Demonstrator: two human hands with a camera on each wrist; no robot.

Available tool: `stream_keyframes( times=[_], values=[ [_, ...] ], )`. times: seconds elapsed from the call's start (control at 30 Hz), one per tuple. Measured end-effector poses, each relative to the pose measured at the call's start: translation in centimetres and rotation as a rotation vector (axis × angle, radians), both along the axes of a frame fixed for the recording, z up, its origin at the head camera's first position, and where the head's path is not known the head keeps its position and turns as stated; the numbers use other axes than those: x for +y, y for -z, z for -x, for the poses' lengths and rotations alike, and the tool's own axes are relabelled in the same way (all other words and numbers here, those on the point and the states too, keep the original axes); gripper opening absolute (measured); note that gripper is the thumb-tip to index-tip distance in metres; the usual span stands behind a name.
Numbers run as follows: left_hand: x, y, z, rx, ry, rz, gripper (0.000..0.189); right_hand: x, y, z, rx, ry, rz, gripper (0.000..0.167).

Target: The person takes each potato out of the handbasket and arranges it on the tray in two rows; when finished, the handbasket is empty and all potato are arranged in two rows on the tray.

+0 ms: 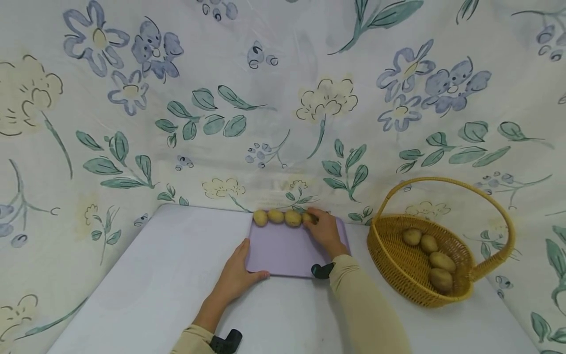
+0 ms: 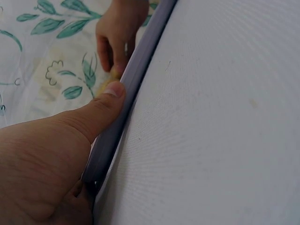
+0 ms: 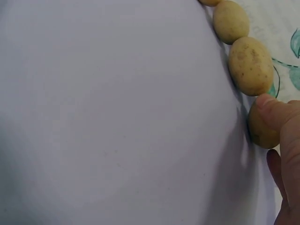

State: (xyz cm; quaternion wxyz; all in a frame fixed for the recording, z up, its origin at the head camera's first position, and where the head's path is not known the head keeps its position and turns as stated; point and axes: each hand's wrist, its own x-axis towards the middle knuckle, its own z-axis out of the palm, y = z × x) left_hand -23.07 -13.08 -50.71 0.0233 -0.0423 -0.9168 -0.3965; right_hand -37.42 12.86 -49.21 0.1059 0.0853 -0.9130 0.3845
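A shallow lilac tray (image 1: 287,250) lies on the white table. Along its far edge stand three potatoes (image 1: 276,216) in a row, and a further potato (image 3: 263,125) at the row's right end is pinched by my right hand (image 1: 326,231). In the right wrist view the thumb and a finger press on that potato, which touches or nearly touches its neighbour (image 3: 251,66). My left hand (image 1: 236,273) grips the tray's near left corner, thumb along the front rim and fingers on the left side. The left wrist view shows this thumb (image 2: 105,105) on the rim.
A yellow wicker basket (image 1: 393,275) with a tall arched handle stands right of the tray, with several potatoes (image 1: 442,262) inside. Floral cloth (image 1: 283,98) rises behind the table (image 1: 168,270), close to the tray's far edge.
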Motion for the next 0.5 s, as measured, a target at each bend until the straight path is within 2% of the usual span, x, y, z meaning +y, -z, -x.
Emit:
stream_keyframes(
  times=[0.17,0.5],
  values=[
    [0.03,-0.02,-0.01,0.004,0.000,0.002,0.118,-0.06,0.00,0.00,-0.008,0.003,-0.004,0.045],
    [-0.06,0.22,0.13,0.005,-0.002,0.003,0.119,-0.50,-0.03,-0.09,0.052,0.024,0.002,0.044]
  ],
)
